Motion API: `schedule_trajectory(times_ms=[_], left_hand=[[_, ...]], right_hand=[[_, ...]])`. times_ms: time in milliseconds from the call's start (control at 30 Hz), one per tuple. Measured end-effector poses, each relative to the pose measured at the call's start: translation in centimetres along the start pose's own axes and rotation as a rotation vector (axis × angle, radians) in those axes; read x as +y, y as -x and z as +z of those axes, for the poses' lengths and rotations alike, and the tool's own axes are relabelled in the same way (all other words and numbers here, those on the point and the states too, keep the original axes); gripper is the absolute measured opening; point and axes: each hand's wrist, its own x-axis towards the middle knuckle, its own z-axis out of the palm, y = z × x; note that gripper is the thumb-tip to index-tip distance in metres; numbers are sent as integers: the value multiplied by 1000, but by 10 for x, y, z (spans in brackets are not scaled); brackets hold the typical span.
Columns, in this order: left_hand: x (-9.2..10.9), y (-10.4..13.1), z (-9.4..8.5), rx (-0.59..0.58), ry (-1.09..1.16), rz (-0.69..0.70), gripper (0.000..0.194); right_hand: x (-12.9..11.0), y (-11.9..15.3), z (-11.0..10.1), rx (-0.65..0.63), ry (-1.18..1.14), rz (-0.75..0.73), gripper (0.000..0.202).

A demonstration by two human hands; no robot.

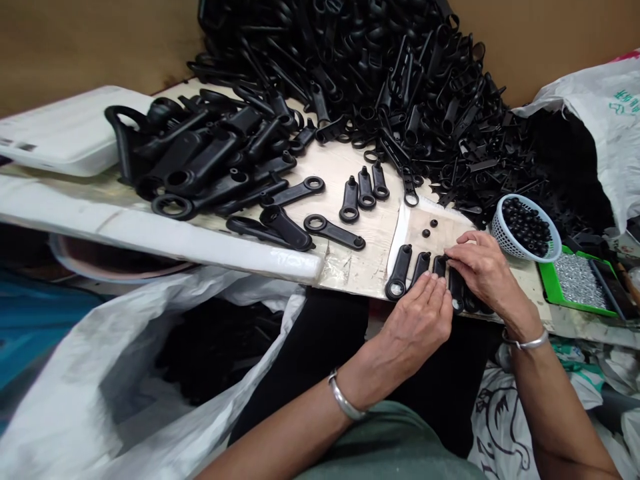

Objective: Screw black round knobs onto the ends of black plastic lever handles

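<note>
Along the table's front edge lies a row of several black plastic arms (pixel 399 272), their ring ends toward me. My left hand (pixel 425 313) rests over the lower part of the row, its fingers together on a black arm. At the narrow tip of one black arm (pixel 439 265), my right hand (pixel 477 267) has thumb and forefinger pinched; what lies between them is too small to make out. Two small black round caps (pixel 426 233) sit on the pale sheet (pixel 415 223) just beyond the row.
A large heap of black parts (pixel 350 67) fills the back. To the right stand a basket of black balls (pixel 526 227) and a green tray of small metal pieces (pixel 580 280). A white box (pixel 75 130) is at left, an open white sack (pixel 100 360) below.
</note>
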Motion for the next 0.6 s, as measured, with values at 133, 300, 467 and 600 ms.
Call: schedule_trajectory(times_ms=[133,300,467,600], left_hand=[[0,0,-1,-15,17,-23,33],[-1,-3,-1,4,-17,-5,31],[-2,-3,0,27,-8,-6,31],[-2,-1,0,42,5,-1,32]], right_hand=[[-8,-6,-4,-84,69,-23,21],[-12,-7,-4,-86,93,-21,22],[2,-6,-14,-55,-87,76,19],[20,-21,-17,-26,-53,209,24]])
